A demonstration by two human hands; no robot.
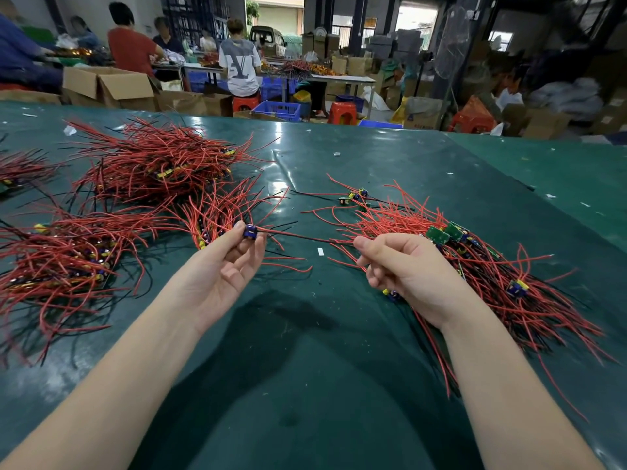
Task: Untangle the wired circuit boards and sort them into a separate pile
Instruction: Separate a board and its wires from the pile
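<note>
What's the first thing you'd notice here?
Heaps of red wires sprawl like spiky nests across the green table, left and right. In the middle, the left hand pinches a small blue part, its wires stretching toward the right hand.

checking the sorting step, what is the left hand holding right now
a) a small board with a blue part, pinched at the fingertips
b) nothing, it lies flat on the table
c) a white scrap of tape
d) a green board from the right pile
a: the left hand is raised, palm up, and pinches a small board with a blue part between thumb and fingertips, its wires running across toward the right hand.
</note>
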